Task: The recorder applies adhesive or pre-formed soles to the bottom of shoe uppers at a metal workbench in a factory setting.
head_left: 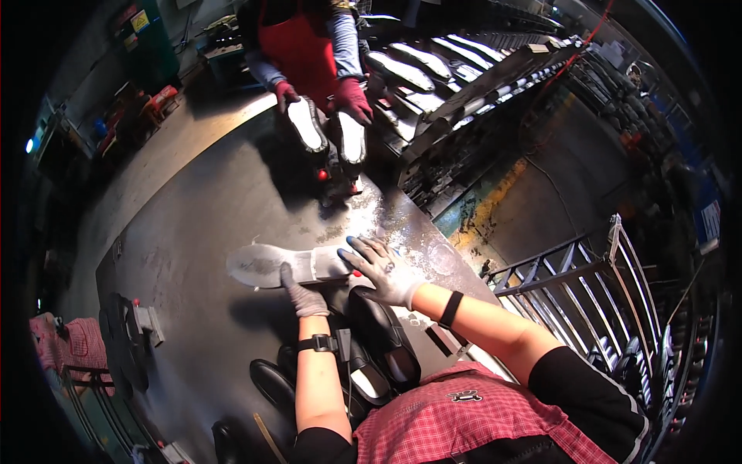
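Observation:
A pale grey-white shoe sole [267, 265] lies sideways in front of me, toe end to the left and raised heel block to the right. My left hand [304, 295], in a thin glove, is closed on its near edge, one finger up against its side. Gloved too, my right hand [384, 271] grips the heel end, fingers stretched over it, with a small red knob beside them. Whatever is beneath the sole is mostly hidden. Close to my body, several black shoes [379, 329] lie below my hands.
Across the metal table [185, 232], a person in a red apron [297, 54] holds two shoes with white soles [353, 139]. A rack of soles [402, 69] stands far right, and a metal rack [580, 278] nearer right. Dark shoe parts [124, 340] lie at the left edge.

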`<state>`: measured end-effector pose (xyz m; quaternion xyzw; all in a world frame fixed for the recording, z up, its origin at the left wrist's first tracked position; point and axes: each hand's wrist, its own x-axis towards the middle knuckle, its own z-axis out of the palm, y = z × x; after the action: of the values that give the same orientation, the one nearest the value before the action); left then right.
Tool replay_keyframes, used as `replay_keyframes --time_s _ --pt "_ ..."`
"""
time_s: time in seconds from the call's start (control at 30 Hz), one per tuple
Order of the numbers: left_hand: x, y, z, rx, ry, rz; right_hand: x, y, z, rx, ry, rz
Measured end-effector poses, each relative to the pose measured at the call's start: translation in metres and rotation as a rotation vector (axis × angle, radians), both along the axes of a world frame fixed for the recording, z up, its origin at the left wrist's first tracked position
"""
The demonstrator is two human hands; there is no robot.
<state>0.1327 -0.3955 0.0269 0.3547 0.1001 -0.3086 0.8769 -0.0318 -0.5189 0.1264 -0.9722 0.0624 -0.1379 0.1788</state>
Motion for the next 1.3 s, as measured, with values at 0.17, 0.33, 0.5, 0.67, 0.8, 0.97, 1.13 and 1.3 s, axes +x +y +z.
replay_keyframes --time_s 0.17,0.33,0.5,0.67,0.8,0.97,1.13,1.3 --pt "-0.08 -0.067 -0.006 -0.091 0.074 -0.376 -0.026 -0.03 0.003 0.133 0.337 -0.171" --pt "-0.153 -0.072 -0.005 -0.124 0.131 -0.681 -0.106 -0.016 0.036 0.362 0.625 -0.405" --pt "-0.196 -0.045 -0.014 0.465 -0.224 -0.841 -0.164 0.002 0.014 0.35 0.475 -0.523" --pt "-0.247 0.061 0.043 0.593 0.018 -1.213 -0.191 0.01 0.012 0.251 0.548 -0.447" --pt "-0.251 0.16 0.015 0.386 0.555 -1.332 -0.246 0.037 0.008 0.31 0.462 -0.356" --pt "-0.283 0.149 -0.033 0.6 0.666 -0.811 -0.324 0.063 -0.074 0.42 -0.082 -0.424" --pt "-0.287 0.129 -0.053 0.684 0.614 -0.645 -0.311 0.058 -0.17 0.767 0.793 -0.599" --pt "-0.263 0.135 -0.036 0.335 0.396 -0.602 -0.338 0.082 -0.147 0.823 0.142 -0.703"
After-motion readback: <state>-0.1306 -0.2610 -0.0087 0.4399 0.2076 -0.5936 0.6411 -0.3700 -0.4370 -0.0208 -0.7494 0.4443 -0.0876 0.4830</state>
